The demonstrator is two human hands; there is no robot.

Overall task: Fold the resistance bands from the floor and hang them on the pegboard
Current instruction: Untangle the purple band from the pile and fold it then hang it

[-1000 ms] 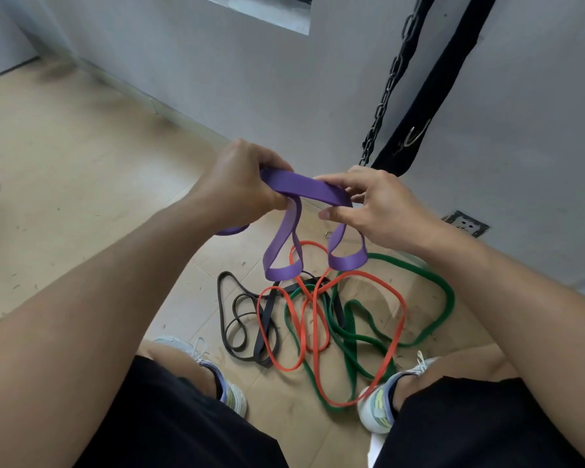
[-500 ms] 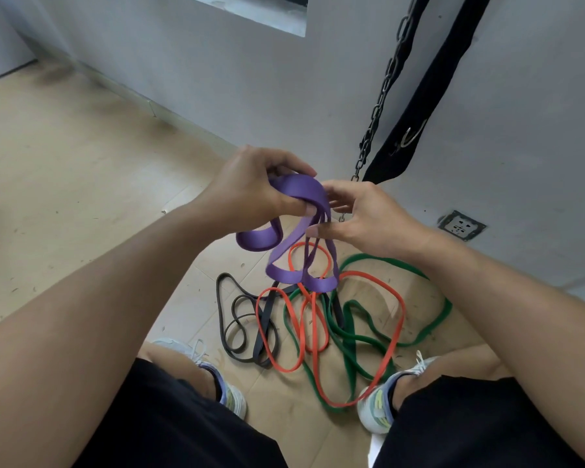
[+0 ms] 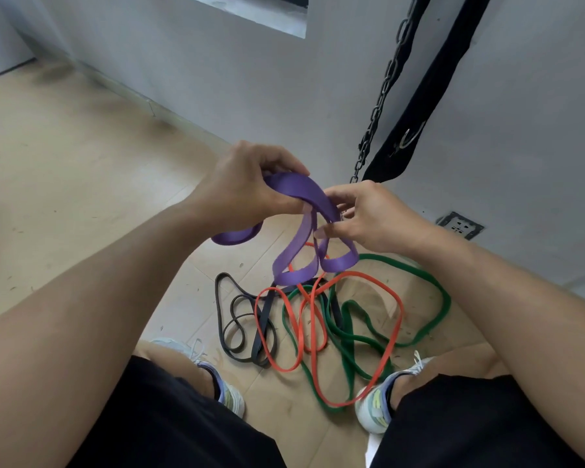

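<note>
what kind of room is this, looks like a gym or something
Probably a home or small gym corner: stretchy loop resistance bands in orange, green and black lie on the tan floor, and a dark metal chain hangs by a black strap.

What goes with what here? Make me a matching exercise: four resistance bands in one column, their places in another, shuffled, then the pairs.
Bands:
1. purple band
2. black band
3. orange band
4. green band

Places:
A. floor, reaching farthest toward the wall
B. held in both hands, above the floor
C. floor, nearest the left shoe
D. floor, its loop ending at the right shoe

Pairs: 1-B, 2-C, 3-D, 4-A
</note>
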